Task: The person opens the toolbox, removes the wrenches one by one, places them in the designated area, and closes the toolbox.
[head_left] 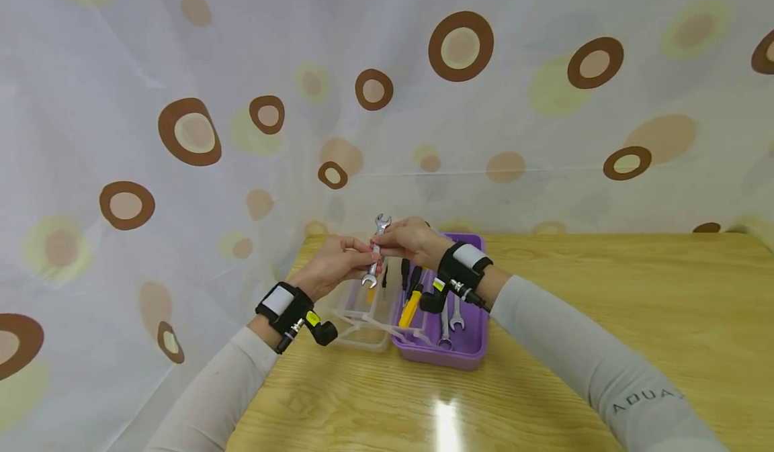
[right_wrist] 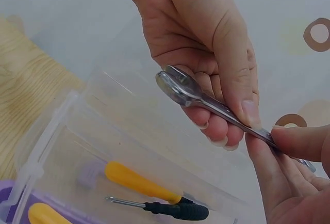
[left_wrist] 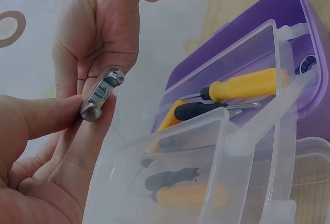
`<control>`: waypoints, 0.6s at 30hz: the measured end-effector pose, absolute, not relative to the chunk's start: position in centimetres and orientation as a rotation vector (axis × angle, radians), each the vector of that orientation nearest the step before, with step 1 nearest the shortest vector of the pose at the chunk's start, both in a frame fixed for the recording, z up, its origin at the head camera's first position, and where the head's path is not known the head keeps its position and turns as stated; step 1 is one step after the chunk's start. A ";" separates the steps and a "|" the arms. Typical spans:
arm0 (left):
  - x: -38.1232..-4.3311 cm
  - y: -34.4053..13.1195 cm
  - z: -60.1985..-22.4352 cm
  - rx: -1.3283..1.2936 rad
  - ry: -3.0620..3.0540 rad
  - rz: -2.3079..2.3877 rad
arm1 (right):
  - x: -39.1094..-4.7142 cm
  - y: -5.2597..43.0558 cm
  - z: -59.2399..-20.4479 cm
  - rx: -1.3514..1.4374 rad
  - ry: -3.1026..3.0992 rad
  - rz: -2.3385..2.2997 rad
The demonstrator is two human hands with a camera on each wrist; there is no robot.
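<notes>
A silver double open-ended wrench (head_left: 375, 254) is held upright between both hands above a toolbox. My left hand (head_left: 335, 264) pinches it between thumb and fingers around its lower half. My right hand (head_left: 414, 240) pinches the shaft nearer the upper end. Both open jaws of the wrench stick out past the fingers. In the left wrist view the wrench (left_wrist: 100, 95) is seen nearly end-on, with my left hand (left_wrist: 46, 157) close and my right hand (left_wrist: 105, 33) beyond. The right wrist view shows the wrench shaft (right_wrist: 221, 111) running between the fingers of both hands.
The purple toolbox (head_left: 440, 358) stands on the wooden table (head_left: 605, 304), partly under my right wrist. Wrenches (head_left: 457, 314) lie in it. A translucent tray (head_left: 363, 314) on its left side has screwdrivers, including a yellow-handled screwdriver (head_left: 411, 307). A patterned curtain (head_left: 514, 123) hangs behind.
</notes>
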State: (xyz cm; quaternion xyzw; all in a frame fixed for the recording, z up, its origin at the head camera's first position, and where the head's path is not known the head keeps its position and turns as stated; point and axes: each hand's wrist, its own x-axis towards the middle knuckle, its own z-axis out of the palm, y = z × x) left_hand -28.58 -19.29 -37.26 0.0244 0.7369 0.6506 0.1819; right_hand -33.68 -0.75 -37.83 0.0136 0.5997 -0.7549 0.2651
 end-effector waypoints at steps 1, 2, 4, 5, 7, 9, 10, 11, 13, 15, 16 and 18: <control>-28.6 -19.3 -37.3 0.063 2.071 1.841 | -33.7 -0.7 -37.9 0.038 1.620 -2.041; -28.6 -19.2 -37.4 0.058 2.065 1.843 | -33.6 -0.7 -37.9 0.039 1.619 -2.043; -28.6 -19.1 -37.5 0.060 2.067 1.833 | -33.6 -0.6 -38.1 0.046 1.617 -2.045; -28.6 -19.1 -37.6 0.062 2.065 1.830 | -33.6 -0.5 -38.1 0.048 1.619 -2.044; -28.6 -19.0 -37.8 0.066 2.066 1.824 | -33.6 -0.4 -38.3 0.044 1.621 -2.043; -28.7 -18.9 -38.0 0.074 2.078 1.811 | -33.6 -0.3 -38.4 0.040 1.628 -2.037; -28.8 -18.8 -38.1 0.076 2.079 1.810 | -33.6 -0.2 -38.4 0.034 1.632 -2.035; -28.8 -18.7 -38.1 0.077 2.079 1.810 | -33.7 0.0 -38.4 0.029 1.639 -2.029; -29.0 -18.5 -38.2 0.081 2.079 1.812 | -33.7 0.3 -38.3 0.017 1.655 -2.019; -29.0 -18.2 -38.3 0.086 2.078 1.818 | -33.7 0.6 -38.3 0.012 1.669 -2.008; -29.1 -18.1 -38.4 0.085 2.075 1.822 | -33.8 0.8 -38.3 0.009 1.670 -2.009; -29.0 -17.8 -38.4 0.085 2.065 1.834 | -33.8 1.1 -38.3 -0.007 1.673 -2.004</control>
